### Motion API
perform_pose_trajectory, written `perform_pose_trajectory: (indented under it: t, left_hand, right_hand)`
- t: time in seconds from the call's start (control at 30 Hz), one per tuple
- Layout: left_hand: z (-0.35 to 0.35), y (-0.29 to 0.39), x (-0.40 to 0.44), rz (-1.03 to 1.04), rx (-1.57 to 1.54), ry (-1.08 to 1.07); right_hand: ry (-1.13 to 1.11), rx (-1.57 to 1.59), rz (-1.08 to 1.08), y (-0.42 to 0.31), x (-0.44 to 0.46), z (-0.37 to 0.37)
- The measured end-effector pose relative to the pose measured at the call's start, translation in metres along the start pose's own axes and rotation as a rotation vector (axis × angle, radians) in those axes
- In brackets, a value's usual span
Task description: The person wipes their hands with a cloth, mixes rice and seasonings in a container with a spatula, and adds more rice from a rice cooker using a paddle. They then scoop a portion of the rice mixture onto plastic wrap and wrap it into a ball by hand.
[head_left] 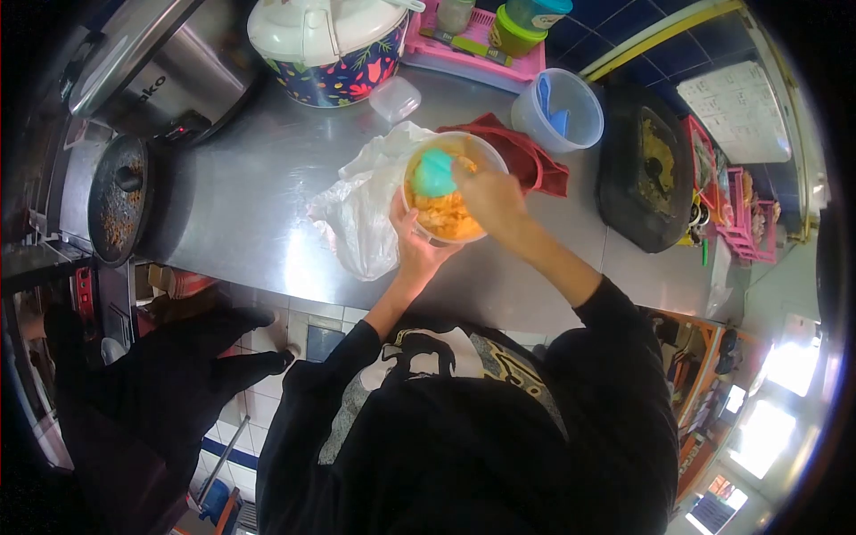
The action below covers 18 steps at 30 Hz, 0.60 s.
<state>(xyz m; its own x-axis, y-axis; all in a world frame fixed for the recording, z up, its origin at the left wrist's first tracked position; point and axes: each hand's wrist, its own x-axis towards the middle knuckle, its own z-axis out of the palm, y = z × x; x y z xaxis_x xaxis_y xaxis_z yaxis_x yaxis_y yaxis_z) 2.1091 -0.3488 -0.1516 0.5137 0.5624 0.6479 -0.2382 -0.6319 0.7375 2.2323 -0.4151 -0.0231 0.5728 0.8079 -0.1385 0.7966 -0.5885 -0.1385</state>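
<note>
A round, translucent plastic tub point(496, 157) of orange, crumbly-looking food point(439, 214) is at the middle of the steel counter. My left hand point(419, 245) is wrapped around the tub's near left side, thumb up near the rim. Over the tub's right side, my right hand point(489, 198) is closed on a turquoise scoop point(434, 171), whose head rests in or just over the food. That hand is slightly blurred and hides the handle. A crumpled white plastic bag point(357, 214) lies beside the tub on the left, and a dark red cloth point(535, 165) behind it to the right.
A patterned pot with a white lid point(330, 71) and a steel cooker point(169, 94) stand at the back left. A clear bucket point(571, 125) and a black pan point(646, 178) are on the right. A glass lid point(120, 201) lies far left. Another person point(152, 383) stands at lower left.
</note>
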Motion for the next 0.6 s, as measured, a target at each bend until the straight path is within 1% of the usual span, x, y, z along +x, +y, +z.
perform_pose_trajectory:
  t: [0.03,0.07,0.1,0.17,0.3,0.37,0.4,0.47,0.5,0.57,0.6]
  left_hand:
    - [0.000,0.000,0.001,0.000,0.000,0.002]
    - [0.001,-0.002,0.000,-0.003,0.000,-0.001]
    - [0.003,-0.004,0.000,-0.009,-0.012,0.007]
    - [0.002,-0.003,-0.002,-0.020,-0.021,0.020]
    - [0.002,-0.007,-0.002,-0.037,-0.026,0.026]
    - [0.002,-0.006,-0.006,-0.057,-0.029,0.016]
    - [0.002,-0.005,-0.005,-0.050,-0.020,0.017]
    - [0.003,-0.004,-0.003,-0.037,-0.017,0.011]
    - [0.003,-0.004,-0.004,-0.046,-0.029,0.020]
    - [0.006,-0.003,-0.004,-0.060,-0.033,0.035]
    - [0.006,-0.002,-0.005,-0.058,-0.033,0.040]
  right_hand:
    - [0.035,-0.070,-0.057,0.000,-0.002,0.018]
    - [0.067,-0.140,-0.114,-0.003,-0.003,0.020]
    - [0.062,-0.140,-0.116,-0.001,-0.003,0.018]
    - [-0.069,0.046,-0.158,0.004,-0.004,0.002]
    - [-0.122,0.101,-0.230,0.001,-0.016,-0.029]
    - [-0.095,-0.013,-0.059,-0.006,-0.019,-0.034]
    - [-0.097,-0.013,-0.056,-0.004,-0.016,-0.022]
    - [0.001,-0.090,0.029,0.004,-0.004,0.006]
    - [0.003,-0.089,0.032,0.008,-0.001,0.010]
    - [0.004,0.066,0.062,0.015,0.006,0.014]
    - [0.001,0.072,0.067,0.027,0.009,0.017]
